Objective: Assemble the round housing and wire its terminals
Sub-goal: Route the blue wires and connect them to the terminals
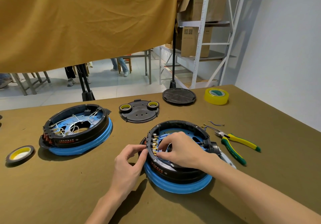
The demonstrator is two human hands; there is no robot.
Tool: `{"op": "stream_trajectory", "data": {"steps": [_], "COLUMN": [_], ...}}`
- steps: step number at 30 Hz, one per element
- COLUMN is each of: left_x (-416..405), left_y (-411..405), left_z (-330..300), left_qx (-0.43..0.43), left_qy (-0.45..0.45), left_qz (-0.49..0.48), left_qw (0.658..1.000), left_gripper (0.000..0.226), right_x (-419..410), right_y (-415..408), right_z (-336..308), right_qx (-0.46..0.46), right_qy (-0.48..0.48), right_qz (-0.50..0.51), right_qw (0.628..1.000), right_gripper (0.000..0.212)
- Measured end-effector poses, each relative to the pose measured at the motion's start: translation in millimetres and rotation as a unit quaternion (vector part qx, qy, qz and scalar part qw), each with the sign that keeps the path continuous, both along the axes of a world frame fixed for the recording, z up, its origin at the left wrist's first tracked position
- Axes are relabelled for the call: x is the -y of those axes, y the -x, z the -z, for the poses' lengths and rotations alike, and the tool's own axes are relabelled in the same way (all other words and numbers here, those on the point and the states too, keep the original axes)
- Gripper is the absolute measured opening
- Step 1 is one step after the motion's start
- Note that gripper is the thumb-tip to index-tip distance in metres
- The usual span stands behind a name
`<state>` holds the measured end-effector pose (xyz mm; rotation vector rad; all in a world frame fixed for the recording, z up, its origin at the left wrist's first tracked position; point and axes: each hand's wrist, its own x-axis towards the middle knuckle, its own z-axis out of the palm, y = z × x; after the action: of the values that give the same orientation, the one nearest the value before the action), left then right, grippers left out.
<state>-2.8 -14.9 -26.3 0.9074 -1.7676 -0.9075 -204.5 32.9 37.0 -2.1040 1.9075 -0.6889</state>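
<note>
Near the front of the tabletop (pixel 52 189), a bit to the right: the round housing (pixel 177 170), black ring on a blue base, open on top; a row of small gold terminals (pixel 155 145) along its left inner wall, with blue wires (pixel 166 135) running off them.

Left hand (pixel 129 163) outside the ring, fingers curled, pinching at the left rim right by the terminals; hard to tell if gripping the rim or a small part there. Right hand (pixel 180 148) reaching inside the ring, fingertips pinched close at the terminal row; most likely holding a wire end, but too small to see for sure.

Looks like the wiring step, partly done; some terminals seem fitted already.

Could go wrong from here: pushing a wire end on crooked, bending the little gold tab; pushing too hard with a loose left hand, sliding the housing on the cloth; picking the wrong tab, since all sit so close together; tugging a neighbour wire loose with a finger.

Also around: a second housing (pixel 76 130) to the left, full of white wires; green and yellow pliers (pixel 238 143) just right of the work, with loose wire pieces (pixel 214 124) above them; a black lid (pixel 139 113) behind, carrying two small tape rolls; another black disc (pixel 178 96) farther back; a yellow tape roll (pixel 216 96) at back right; a dark tape roll (pixel 20 155) at far left.
</note>
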Motion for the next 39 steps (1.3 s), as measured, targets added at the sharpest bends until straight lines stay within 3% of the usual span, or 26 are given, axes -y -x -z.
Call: {"op": "stream_trajectory", "data": {"steps": [8,13,17,23,28,34,39], "left_x": [3,18,23,35,36,35,36], "left_y": [24,35,39,32,29,29,29], "left_z": [-7,-2,0,0,3,2,3], "left_qx": [0.007,0.005,-0.014,-0.021,-0.030,-0.034,-0.039], "left_qy": [-0.025,-0.093,-0.093,-0.070,-0.067,-0.070,-0.067], "left_qz": [0.014,0.056,0.070,0.038,0.022,0.026,0.026], "left_qw": [1.000,0.994,0.993,0.997,0.997,0.997,0.997], "left_gripper": [0.035,0.052,0.053,0.056,0.062,0.062,0.059], "right_x": [-14,-17,-19,-15,5,30,43], "right_y": [36,79,121,152,159,165,174], "right_z": [-8,-5,11,25,27,36,42], "right_qx": [0.063,0.073,0.012,-0.026,-0.113,-0.140,-0.185], "right_qy": [0.085,0.173,0.070,-0.071,-0.074,-0.090,-0.070], "right_qz": [0.039,0.216,0.328,0.292,0.290,0.292,0.303], "right_qw": [0.994,0.958,0.942,0.954,0.948,0.942,0.932], "right_gripper": [0.018,0.020,0.024,0.031,0.030,0.035,0.025]}}
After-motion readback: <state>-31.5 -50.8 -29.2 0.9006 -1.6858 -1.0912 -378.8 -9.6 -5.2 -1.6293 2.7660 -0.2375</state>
